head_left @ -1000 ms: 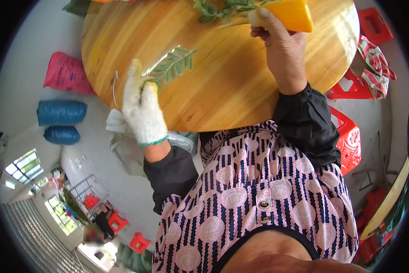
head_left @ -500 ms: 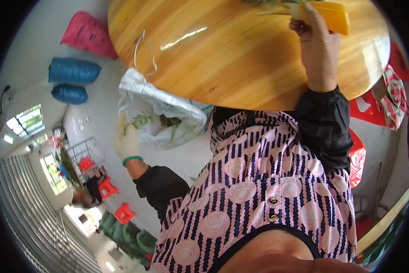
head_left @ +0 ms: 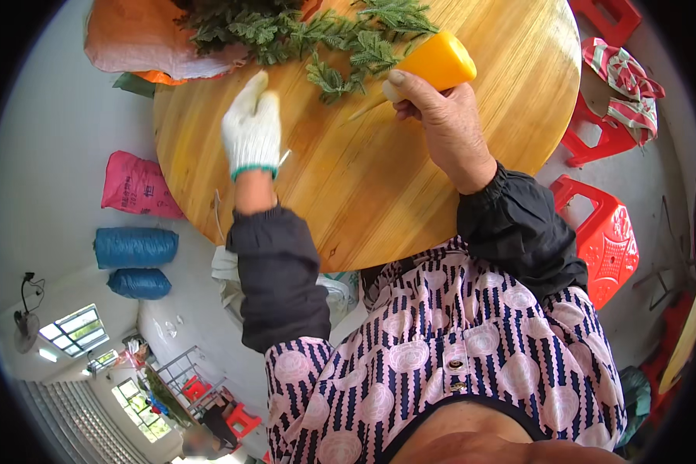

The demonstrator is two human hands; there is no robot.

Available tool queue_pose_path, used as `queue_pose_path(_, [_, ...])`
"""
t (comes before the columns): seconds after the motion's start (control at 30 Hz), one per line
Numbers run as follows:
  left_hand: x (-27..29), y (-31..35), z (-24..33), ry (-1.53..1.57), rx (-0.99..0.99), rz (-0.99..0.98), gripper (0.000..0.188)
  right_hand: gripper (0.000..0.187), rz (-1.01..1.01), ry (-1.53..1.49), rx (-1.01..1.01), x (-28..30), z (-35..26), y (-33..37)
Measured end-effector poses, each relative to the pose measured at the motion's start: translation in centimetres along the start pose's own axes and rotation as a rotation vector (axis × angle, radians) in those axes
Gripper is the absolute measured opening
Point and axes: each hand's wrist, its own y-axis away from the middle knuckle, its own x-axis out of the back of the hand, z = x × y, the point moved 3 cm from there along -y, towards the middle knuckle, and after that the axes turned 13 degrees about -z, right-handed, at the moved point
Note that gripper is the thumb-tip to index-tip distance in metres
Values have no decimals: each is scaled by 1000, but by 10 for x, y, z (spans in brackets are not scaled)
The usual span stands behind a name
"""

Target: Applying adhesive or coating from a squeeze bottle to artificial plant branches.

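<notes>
My right hand (head_left: 448, 127) is bare and wrapped round a yellow squeeze bottle (head_left: 441, 62), whose thin pale nozzle (head_left: 365, 110) points left and down over the wooden round table (head_left: 332, 185). My left hand (head_left: 251, 127), in a white knit glove with a green cuff, is above the table's left part. Its fingers point away from me, a little apart, and nothing shows in them. Beyond both hands lies a pile of green artificial fir sprigs (head_left: 263, 31); one sprig (head_left: 328, 77) reaches close to the bottle.
An orange and white woven sack (head_left: 147, 46) is at the table's far left. A white bag (head_left: 228, 267) hangs by the near edge, partly behind my left sleeve. Red stools (head_left: 603, 247) stand to the right. A pink sack (head_left: 139, 185) and blue bundles (head_left: 135, 247) are on the floor.
My left hand has come up from the white bag's opening to above the table. The view has shifted, bringing the fir pile into sight. My right hand still holds the yellow bottle.
</notes>
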Motion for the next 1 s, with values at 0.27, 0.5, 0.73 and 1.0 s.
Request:
queue_pose_path(0.27, [-37, -50, -11, -148, 180, -210, 62, 29, -51, 106, -41, -7, -5, 5])
queue_pose_path(0.5, [-2, 42, -33, 583, 214, 240, 55, 28, -206, -23, 171, -20, -12, 14])
queue_pose_path(0.73, [-23, 63, -24, 463, 134, 327, 53, 50, -247, 196, 242, -35, -5, 21])
queue_pose_path(1.0, [-35, 72, -18, 405, -34, 374, 55, 46, -220, 83, 280, -35, -5, 26])
